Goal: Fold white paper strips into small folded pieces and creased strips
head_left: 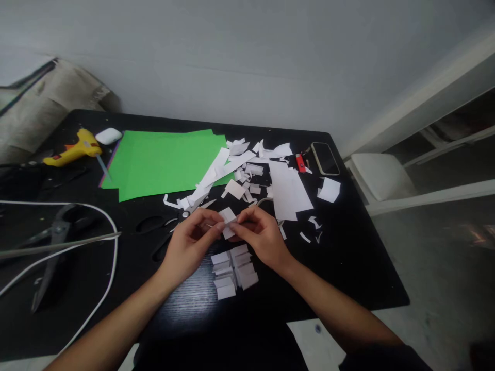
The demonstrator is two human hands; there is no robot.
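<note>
A small white piece of paper (227, 215) is held up between both hands over the black table. My left hand (195, 234) pinches its left side between thumb and fingers. From the right, my right hand (261, 232) pinches the opposite side the same way. Just below the hands lies a cluster of folded white paper pieces (234, 270), set in two columns. Scissors with black handles (152, 224) lie beside my left hand, partly hidden by it. Beyond the fingers are many white paper scraps (247, 175).
Green sheets (170, 162) lie at the back, with a yellow glue gun (79, 148) and a white case (109, 136) to their left. A phone (325, 158), a red lighter (300, 163) and white sheets (290, 190) are at right. Large shears (58, 237) and a white cable (116, 257) occupy the left.
</note>
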